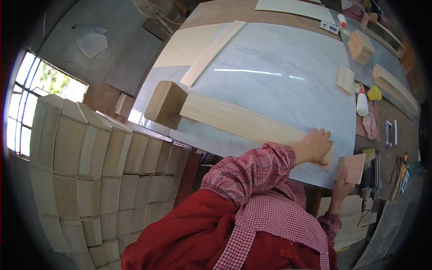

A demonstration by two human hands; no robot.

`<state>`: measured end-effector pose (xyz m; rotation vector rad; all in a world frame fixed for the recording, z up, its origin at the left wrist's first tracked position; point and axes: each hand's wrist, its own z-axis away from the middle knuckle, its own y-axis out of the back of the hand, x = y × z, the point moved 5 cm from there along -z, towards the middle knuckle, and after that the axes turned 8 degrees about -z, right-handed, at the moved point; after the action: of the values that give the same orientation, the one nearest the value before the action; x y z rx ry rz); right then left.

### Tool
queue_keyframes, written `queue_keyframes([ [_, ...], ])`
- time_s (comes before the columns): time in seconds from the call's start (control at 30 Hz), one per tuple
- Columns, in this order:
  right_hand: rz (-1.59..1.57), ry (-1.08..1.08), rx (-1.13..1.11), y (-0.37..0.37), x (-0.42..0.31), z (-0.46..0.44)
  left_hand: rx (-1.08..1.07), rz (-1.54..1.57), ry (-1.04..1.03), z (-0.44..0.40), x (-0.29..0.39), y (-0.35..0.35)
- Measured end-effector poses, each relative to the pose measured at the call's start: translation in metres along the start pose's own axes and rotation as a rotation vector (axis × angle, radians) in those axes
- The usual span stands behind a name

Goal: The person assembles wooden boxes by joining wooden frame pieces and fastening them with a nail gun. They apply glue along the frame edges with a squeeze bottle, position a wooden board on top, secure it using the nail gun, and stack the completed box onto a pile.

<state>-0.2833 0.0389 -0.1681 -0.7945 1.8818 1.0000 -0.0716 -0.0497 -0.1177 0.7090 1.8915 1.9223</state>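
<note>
My left hand (313, 147) reaches across my front and spans the near right end of a long pale wooden board (243, 118), fingers and thumb spread over its width. The board lies slantwise on a glossy grey marbled table (279, 58). Its left end is beside a brown wooden block (165, 104). At the table's right corner, my right hand (344, 186) grips a small flat wooden panel (351, 168), tilted up, its fingers partly behind the panel.
Stacked wooden boxes (90, 180) rise at left. A thin strip (213, 53) overlaps a pale sheet (184, 45) on the table. To the right are a small wooden piece (345, 79), a white glue bottle (362, 104), a yellow tub (374, 94) and a drill (369, 173). Another person's hand (373, 17) shows far right.
</note>
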Motion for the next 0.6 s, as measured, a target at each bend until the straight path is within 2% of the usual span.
queue_keyframes([
  [0.1, 0.024, 0.002, -0.014, 0.0, -0.008, 0.002, -0.02, 0.017, -0.116, 0.006, 0.006, 0.005],
  [0.43, 0.052, 0.057, -0.023, -0.006, -0.003, -0.005, -0.055, -0.021, -0.045, 0.023, -0.017, 0.026],
  [0.57, -0.06, 0.009, -0.04, -0.036, -0.009, -0.004, 0.013, 0.085, -0.044, 0.038, -0.04, 0.073],
  [0.6, -0.132, -0.029, -0.212, -0.057, -0.006, -0.005, 0.109, 0.08, 0.017, 0.044, -0.051, 0.089],
])
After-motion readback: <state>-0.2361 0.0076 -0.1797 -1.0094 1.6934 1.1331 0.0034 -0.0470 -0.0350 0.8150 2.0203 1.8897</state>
